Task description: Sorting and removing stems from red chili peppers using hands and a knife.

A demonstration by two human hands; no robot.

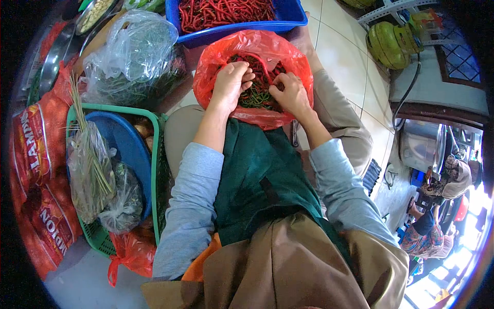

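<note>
A red plastic bag point(214, 48) stands open between the legs, its rim folded outward. Inside it lie dark red chillies and a heap of green chilli stems point(259, 99). My left hand point(233, 83) is over the left part of the bag opening with its fingers curled. On the right side of the opening, my right hand point(290, 92) has thumb and forefinger close together. Whether either hand holds a small chilli or stem is too fine to make out. Just beyond the bag, a blue plastic tub point(247, 28) contains many long red chillies point(227, 13).
Left of me sits a green plastic basket point(155, 154) with a blue basin point(133, 141), bagged lemongrass point(92, 170) and other bags. Red mesh sacks point(34, 154) flank it. A clear bag of greens point(135, 65) lies farther forward. At right are a green gas cylinder point(386, 44) and people point(424, 235).
</note>
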